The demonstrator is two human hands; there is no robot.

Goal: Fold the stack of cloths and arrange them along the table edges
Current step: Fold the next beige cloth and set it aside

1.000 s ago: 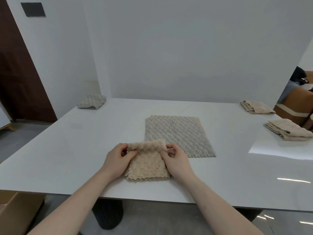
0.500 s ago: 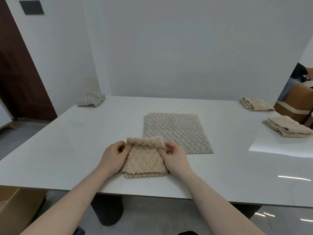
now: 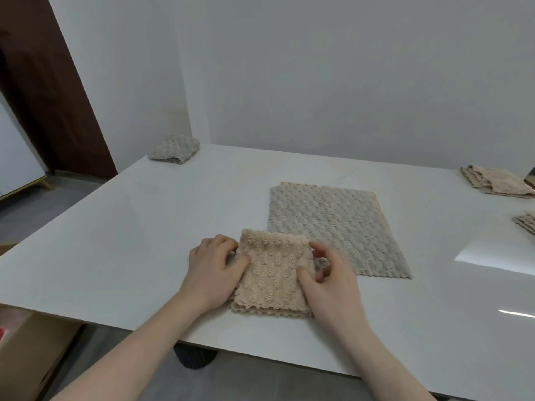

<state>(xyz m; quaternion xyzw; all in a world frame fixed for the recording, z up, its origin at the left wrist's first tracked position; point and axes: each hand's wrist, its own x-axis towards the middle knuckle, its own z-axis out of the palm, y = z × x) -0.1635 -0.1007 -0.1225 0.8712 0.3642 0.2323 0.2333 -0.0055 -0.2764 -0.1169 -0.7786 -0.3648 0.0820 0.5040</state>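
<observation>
A folded beige cloth [image 3: 272,273] lies near the front edge of the white table [image 3: 144,227]. My left hand [image 3: 212,269] grips its left side, thumb on top. On the cloth's right side my right hand [image 3: 330,280] pinches the edge with thumb and fingers. Behind them a flat stack of grey cloths [image 3: 333,224] lies spread in the middle of the table. One folded grey cloth [image 3: 175,147] sits at the far left corner. Two folded beige cloths, the farther [image 3: 495,183] and the nearer [image 3: 527,222], rest along the right edge.
A white wall stands behind the table. A brown door is at the far left. A cardboard box [image 3: 31,348] sits on the floor under the table's front left corner. A dark table leg [image 3: 195,357] shows beneath the front edge.
The folded beige cloth has been lifted slightly and shifted; my right hand's fingers have loosened and moved along its right edge. The camera has turned a little to the left.
</observation>
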